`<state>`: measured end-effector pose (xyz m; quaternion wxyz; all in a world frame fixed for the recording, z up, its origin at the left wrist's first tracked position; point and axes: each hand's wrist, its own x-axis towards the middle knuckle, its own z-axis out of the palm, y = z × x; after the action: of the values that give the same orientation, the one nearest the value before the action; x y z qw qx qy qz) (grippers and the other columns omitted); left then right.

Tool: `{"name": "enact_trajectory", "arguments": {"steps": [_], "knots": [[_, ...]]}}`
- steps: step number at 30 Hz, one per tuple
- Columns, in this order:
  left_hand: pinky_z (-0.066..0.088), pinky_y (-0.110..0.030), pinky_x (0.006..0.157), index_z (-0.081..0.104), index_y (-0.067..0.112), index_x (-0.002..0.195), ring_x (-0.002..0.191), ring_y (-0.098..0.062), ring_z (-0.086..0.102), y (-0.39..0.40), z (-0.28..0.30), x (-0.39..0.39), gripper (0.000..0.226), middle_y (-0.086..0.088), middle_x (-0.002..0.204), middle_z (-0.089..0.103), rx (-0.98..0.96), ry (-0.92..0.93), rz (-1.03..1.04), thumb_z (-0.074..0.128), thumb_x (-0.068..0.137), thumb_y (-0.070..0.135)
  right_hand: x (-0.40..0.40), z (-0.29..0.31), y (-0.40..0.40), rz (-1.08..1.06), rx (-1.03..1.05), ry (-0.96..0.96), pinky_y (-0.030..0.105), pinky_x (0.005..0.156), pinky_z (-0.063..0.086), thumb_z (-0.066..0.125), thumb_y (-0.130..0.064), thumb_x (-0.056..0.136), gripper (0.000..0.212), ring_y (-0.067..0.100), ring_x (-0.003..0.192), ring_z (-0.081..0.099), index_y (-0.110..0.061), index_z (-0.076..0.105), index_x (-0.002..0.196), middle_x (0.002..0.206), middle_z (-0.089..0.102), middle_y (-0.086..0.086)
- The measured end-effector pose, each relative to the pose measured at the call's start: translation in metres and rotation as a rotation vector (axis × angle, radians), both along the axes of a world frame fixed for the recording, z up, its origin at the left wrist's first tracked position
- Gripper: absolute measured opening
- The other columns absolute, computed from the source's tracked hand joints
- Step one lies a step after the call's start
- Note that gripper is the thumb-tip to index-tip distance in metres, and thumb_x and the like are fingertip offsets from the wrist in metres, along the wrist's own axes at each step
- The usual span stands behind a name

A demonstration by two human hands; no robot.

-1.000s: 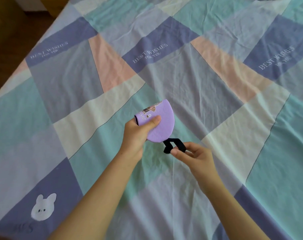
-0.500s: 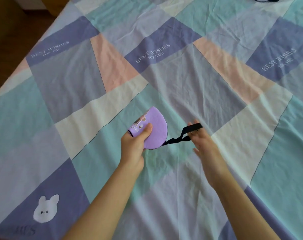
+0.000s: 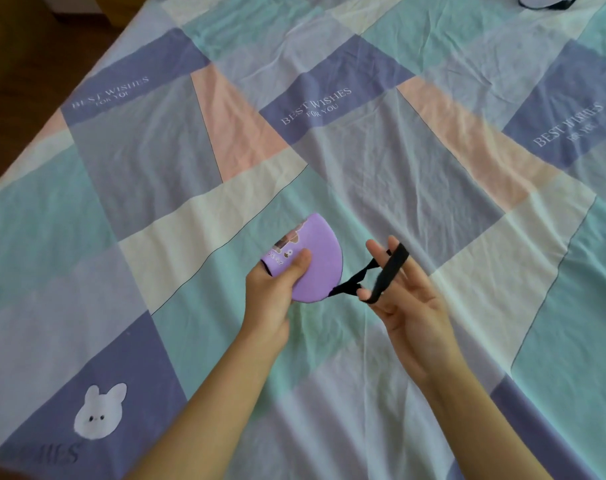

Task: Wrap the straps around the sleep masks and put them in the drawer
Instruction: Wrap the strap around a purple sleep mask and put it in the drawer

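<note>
Two bare arms show, uncovered from the frame's lower edge to the fingertips. The left forearm (image 3: 218, 410), nearest the white rabbit print (image 3: 99, 414), is slim and smooth. The right forearm (image 3: 481, 427), farther right of the print, is much the same. The left hand (image 3: 270, 292) is small, and the right hand (image 3: 412, 306) has long, slender fingers (image 3: 376, 258).
</note>
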<state>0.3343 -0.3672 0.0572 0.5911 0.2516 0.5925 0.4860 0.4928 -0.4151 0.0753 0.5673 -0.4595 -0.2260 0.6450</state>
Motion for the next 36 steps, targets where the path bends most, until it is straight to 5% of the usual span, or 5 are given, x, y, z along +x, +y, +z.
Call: {"name": "enact_trajectory", "arguments": {"steps": [6, 11, 16, 22, 36], "knots": [[0.056, -0.026, 0.075, 0.071, 0.024, 0.099, 0.086, -0.014, 0.070, 0.000, 0.009, -0.011, 0.030, 0.001, 0.094, 0.075, 0.137, 0.071, -0.354, 0.075, 0.069, 0.017, -0.013, 0.000, -0.007, 0.097, 0.078, -0.467, 0.036, 0.068, 0.044, 0.075, 0.001, 0.072, 0.070, 0.020, 0.059, 0.049, -0.040, 0.057, 0.125, 0.088, 0.063, 0.024], [0.053, -0.022, 0.065, 0.070, 0.021, 0.082, 0.070, -0.010, 0.064, -0.003, 0.016, -0.022, 0.018, 0.005, 0.075, 0.070, 0.164, 0.165, -0.630, 0.079, 0.067, 0.017, -0.017, 0.007, -0.012, 0.121, 0.088, -0.431, 0.033, 0.062, 0.057, 0.075, 0.008, 0.071, 0.074, 0.025, 0.062, 0.069, -0.035, 0.053, 0.127, 0.111, 0.070, -0.012], [0.045, -0.013, 0.057, 0.065, 0.021, 0.076, 0.061, 0.000, 0.060, -0.007, 0.023, -0.023, 0.019, 0.015, 0.062, 0.065, 0.159, 0.223, -0.783, 0.074, 0.079, 0.005, -0.019, 0.008, -0.009, 0.229, 0.089, -0.493, 0.031, 0.041, 0.049, 0.078, 0.002, 0.058, 0.070, 0.015, 0.053, 0.060, -0.031, 0.051, 0.113, 0.086, 0.066, 0.000], [0.051, -0.039, 0.092, 0.068, 0.014, 0.108, 0.099, -0.020, 0.068, -0.018, 0.020, -0.010, 0.028, -0.006, 0.103, 0.073, 0.060, -0.007, -0.475, 0.060, 0.090, 0.034, -0.019, 0.002, -0.006, 0.225, 0.033, -0.412, 0.029, 0.044, 0.045, 0.074, -0.027, 0.050, 0.068, 0.015, 0.057, 0.059, -0.022, 0.056, 0.115, 0.086, 0.067, -0.001], [0.055, -0.037, 0.080, 0.060, 0.014, 0.116, 0.098, -0.021, 0.069, -0.009, 0.030, -0.007, 0.031, -0.006, 0.108, 0.072, 0.024, -0.045, -0.212, 0.068, 0.086, 0.015, -0.021, 0.012, -0.006, 0.074, 0.347, -0.699, 0.023, 0.081, 0.053, 0.076, -0.016, 0.077, 0.063, 0.013, 0.106, 0.064, -0.033, 0.048, 0.130, 0.143, 0.043, -0.014]]}}
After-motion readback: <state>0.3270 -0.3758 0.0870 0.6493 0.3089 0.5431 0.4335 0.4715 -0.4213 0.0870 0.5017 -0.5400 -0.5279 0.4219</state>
